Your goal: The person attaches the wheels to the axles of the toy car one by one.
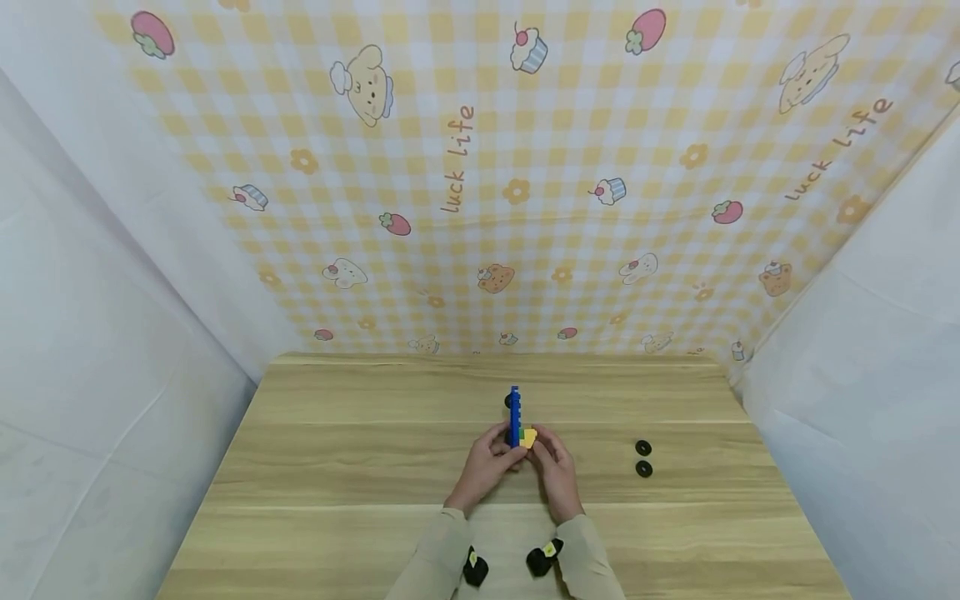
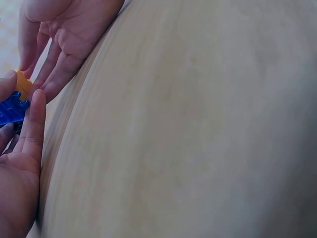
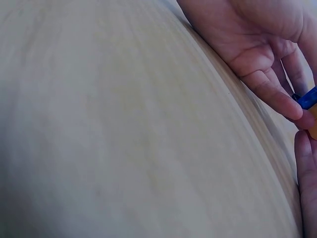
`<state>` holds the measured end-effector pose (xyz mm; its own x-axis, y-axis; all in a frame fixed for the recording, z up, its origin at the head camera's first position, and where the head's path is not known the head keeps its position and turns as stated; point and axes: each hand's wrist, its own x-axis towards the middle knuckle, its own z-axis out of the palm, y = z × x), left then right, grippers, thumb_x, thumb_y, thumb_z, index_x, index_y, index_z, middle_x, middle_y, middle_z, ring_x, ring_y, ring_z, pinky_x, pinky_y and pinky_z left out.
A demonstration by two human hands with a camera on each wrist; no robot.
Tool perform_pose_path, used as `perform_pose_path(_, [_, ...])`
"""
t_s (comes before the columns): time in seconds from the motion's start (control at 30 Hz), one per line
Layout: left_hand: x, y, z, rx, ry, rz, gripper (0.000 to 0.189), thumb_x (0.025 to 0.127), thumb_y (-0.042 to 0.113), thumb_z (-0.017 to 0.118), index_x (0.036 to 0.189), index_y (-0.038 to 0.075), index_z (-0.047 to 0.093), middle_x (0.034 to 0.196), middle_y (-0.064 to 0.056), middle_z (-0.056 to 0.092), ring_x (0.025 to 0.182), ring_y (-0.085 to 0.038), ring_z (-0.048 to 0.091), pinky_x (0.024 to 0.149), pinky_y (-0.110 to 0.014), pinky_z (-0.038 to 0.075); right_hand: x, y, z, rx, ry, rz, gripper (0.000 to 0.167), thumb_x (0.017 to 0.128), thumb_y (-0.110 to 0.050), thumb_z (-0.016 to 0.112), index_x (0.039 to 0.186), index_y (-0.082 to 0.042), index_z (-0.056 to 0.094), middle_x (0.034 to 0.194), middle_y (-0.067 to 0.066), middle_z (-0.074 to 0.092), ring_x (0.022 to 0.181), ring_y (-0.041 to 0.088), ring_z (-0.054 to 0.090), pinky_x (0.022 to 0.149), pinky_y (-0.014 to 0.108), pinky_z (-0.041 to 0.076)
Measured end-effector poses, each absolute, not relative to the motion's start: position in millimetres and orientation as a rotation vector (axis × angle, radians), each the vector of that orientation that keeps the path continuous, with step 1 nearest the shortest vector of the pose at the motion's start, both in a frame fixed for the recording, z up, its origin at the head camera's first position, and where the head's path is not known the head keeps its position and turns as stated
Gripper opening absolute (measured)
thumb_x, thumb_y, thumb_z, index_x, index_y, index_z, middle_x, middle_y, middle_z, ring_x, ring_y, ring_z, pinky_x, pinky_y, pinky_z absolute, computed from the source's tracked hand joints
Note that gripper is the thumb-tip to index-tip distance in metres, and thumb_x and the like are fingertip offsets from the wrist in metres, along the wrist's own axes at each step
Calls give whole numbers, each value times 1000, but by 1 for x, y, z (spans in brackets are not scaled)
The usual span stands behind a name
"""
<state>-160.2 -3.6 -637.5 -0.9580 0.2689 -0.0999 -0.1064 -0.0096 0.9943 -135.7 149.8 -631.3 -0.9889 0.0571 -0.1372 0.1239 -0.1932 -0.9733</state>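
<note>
A long blue toy brick piece [image 1: 515, 412] stands out from my left hand [image 1: 483, 468], which grips its near end between thumb and fingers. Black wheels [image 1: 509, 402] sit along its left side; the nearer one is mostly hidden by the fingers. On the right side of the near end is a yellow block [image 1: 528, 438], with a small green piece [image 1: 521, 433] between it and the blue. My right hand [image 1: 557, 475] pinches the yellow block. In the left wrist view, the blue piece [image 2: 12, 110] and yellow block [image 2: 24, 85] are partly cut off; the right wrist view shows only slivers of them.
Two loose black wheels [image 1: 643, 458] lie on the wooden table [image 1: 337, 450], to the right of the hands. A yellow checked cloth [image 1: 517, 233] hangs behind the table's far edge, and white cloth [image 1: 112, 333] hangs at both sides.
</note>
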Motion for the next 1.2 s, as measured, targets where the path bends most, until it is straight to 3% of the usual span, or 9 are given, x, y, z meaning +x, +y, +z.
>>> perform_pose_path(0.27, [-161, -4, -634, 128, 2042, 2076, 65, 92, 30, 73, 146, 6, 47, 93, -14, 74, 75, -20, 71, 69, -29, 59, -135, 148, -627, 279, 1959, -2398, 34, 105, -16, 51, 132, 5, 50, 128, 15, 57, 104, 11, 64, 90, 27, 56])
perform_pose_path(0.4, [-161, -5, -634, 126, 2046, 2077, 66, 92, 33, 73, 146, 7, 47, 96, -14, 74, 74, -18, 70, 68, -29, 59, -131, 161, -622, 395, 2086, -2233, 31, 105, -20, 51, 123, 4, 55, 105, 10, 63, 86, 14, 64, 71, 28, 58])
perform_pose_path(0.53, [-161, -6, -636, 110, 2067, 2069, 68, 91, 35, 73, 147, 8, 45, 96, -13, 74, 72, -16, 70, 69, -27, 58, -125, 189, -613, 574, 2241, -2051, 32, 104, -26, 53, 118, 2, 60, 88, 6, 64, 70, 12, 58, 58, 25, 49])
perform_pose_path(0.77, [-160, -3, -636, 104, 2064, 2065, 67, 91, 37, 73, 147, 10, 46, 94, -14, 74, 74, -20, 69, 69, -26, 56, -101, 249, -601, 798, 2670, -1672, 29, 104, -26, 51, 114, -2, 64, 91, 7, 61, 72, 12, 51, 62, 24, 44])
perform_pose_path(0.9, [-158, -2, -632, 88, 2076, 2052, 68, 91, 40, 72, 146, 11, 46, 91, -14, 74, 73, -19, 69, 69, -25, 56, -91, 273, -599, 841, 2821, -1497, 28, 101, -27, 55, 114, -3, 61, 87, 8, 60, 65, 13, 51, 58, 27, 42])
perform_pose_path(1.1, [-157, -4, -632, 77, 2076, 2059, 68, 91, 39, 72, 146, 10, 46, 92, -11, 73, 71, -15, 68, 68, -25, 55, -90, 296, -600, 791, 2799, -1297, 51, 99, -34, 57, 131, 4, 46, 89, 11, 60, 67, 18, 53, 59, 31, 40])
perform_pose_path(1.2, [-157, -4, -633, 80, 2073, 2064, 67, 91, 38, 73, 146, 10, 46, 93, -12, 73, 71, -15, 68, 68, -25, 56, -92, 299, -599, 770, 2764, -1231, 54, 98, -36, 59, 132, 3, 45, 92, 12, 61, 69, 18, 54, 58, 31, 39])
